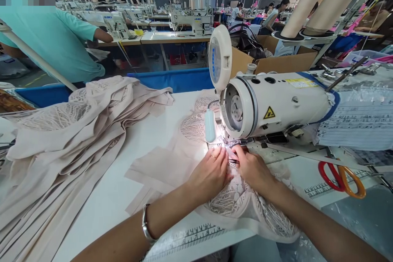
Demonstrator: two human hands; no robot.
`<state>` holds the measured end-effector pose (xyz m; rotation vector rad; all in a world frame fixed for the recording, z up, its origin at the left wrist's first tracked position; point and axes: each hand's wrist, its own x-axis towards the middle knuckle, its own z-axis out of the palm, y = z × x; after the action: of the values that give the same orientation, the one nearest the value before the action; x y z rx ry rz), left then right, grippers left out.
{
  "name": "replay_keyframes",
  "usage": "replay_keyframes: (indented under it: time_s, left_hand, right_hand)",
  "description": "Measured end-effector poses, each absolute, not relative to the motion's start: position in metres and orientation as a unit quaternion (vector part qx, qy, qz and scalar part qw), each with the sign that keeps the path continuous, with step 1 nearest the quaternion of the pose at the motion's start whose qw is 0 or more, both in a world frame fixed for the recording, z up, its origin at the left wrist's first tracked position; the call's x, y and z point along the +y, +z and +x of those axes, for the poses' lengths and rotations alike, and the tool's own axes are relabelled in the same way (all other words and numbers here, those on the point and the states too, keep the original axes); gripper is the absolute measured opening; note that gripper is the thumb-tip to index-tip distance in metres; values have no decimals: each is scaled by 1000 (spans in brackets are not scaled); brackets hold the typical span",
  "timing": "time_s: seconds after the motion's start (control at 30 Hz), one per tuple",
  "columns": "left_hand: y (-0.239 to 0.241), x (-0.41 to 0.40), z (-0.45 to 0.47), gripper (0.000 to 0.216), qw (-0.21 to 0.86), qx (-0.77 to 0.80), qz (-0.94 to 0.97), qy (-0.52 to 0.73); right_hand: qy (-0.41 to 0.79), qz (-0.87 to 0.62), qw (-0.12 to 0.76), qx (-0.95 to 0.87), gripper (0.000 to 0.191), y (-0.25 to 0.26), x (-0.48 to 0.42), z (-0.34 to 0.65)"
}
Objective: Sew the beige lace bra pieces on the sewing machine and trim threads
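Observation:
A beige garment piece with lace panels (229, 200) lies under the head of a white sewing machine (276, 98), its lower edge draped over the table's front. My left hand (211, 172) presses its closed fingers on the fabric just left of the lit needle area. On the other side, my right hand (253, 168) pinches the fabric edge between thumb and fingers, close to the presser foot. A thin dark-tipped metal thing (233, 161) shows between the hands; its kind is unclear. A small lamp (210, 126) shines on the spot. The needle itself is hard to make out.
Stacked beige lace pieces (92, 131) cover the table's left. Scissors with red and orange handles (340, 178) lie right of my right forearm. Printed rulers (196, 239) mark the front edge. Thread cones (297, 16) stand at upper right. A co-worker in turquoise (58, 41) sits at left.

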<state>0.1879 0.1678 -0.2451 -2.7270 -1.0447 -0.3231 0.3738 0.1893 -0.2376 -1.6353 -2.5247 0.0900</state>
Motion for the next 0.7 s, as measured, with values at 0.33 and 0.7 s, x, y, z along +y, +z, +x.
replay_keyframes:
  time_s: [0.33, 0.7]
  left_hand:
    - [-236, 161, 185, 41, 15, -326, -943, -58]
    - [-224, 186, 165, 28, -86, -322, -931, -148]
  right_hand:
    - [92, -473, 184, -857, 41, -236, 187, 384]
    - [34, -490, 135, -861, 24, -236, 206, 370]
